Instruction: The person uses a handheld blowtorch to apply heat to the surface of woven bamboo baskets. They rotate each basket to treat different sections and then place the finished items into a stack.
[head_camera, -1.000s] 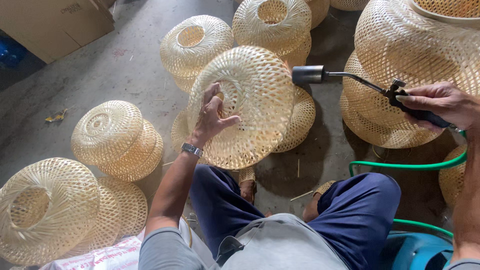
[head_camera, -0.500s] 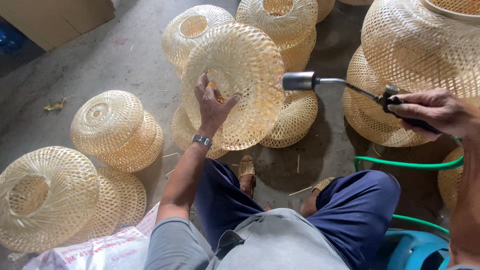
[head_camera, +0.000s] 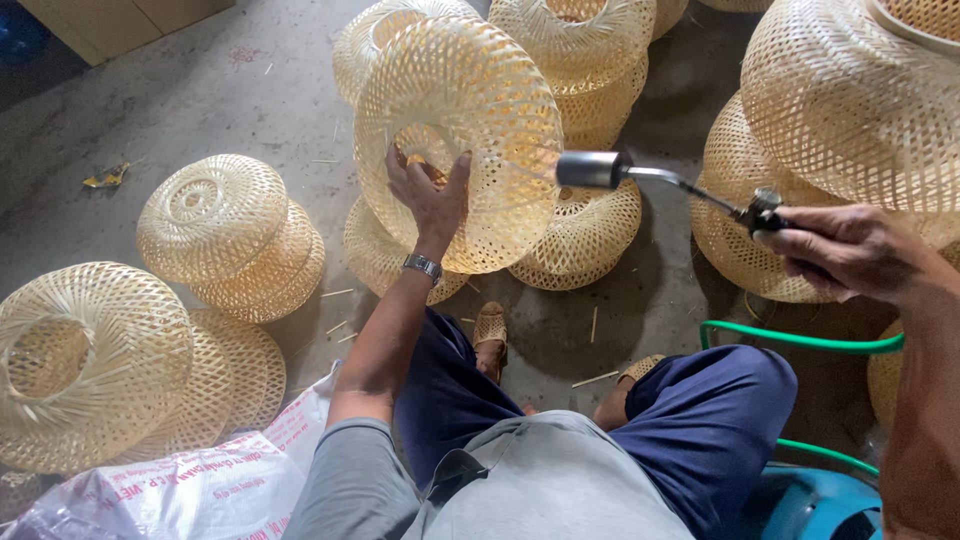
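Observation:
My left hand (head_camera: 432, 195) grips a round woven bamboo lampshade (head_camera: 470, 120) by the rim of its opening and holds it up on edge in front of me. A watch sits on that wrist. My right hand (head_camera: 850, 250) is closed on the handle of a metal gas torch (head_camera: 650, 178). The torch's nozzle points left and nearly touches the shade's right side. A green hose (head_camera: 800, 340) runs from below my right hand down past my knee.
Several more woven shades lie on the concrete floor: a stack at left (head_camera: 235, 235), a large one at lower left (head_camera: 85, 360), more behind (head_camera: 575, 50) and at right (head_camera: 850, 110). A printed plastic sack (head_camera: 200, 485) lies by my left side. A blue container (head_camera: 820, 500) stands at lower right.
My left hand has turned and lifted the shade, so its opening now faces me more. The torch nozzle has moved left, closer to the shade's side.

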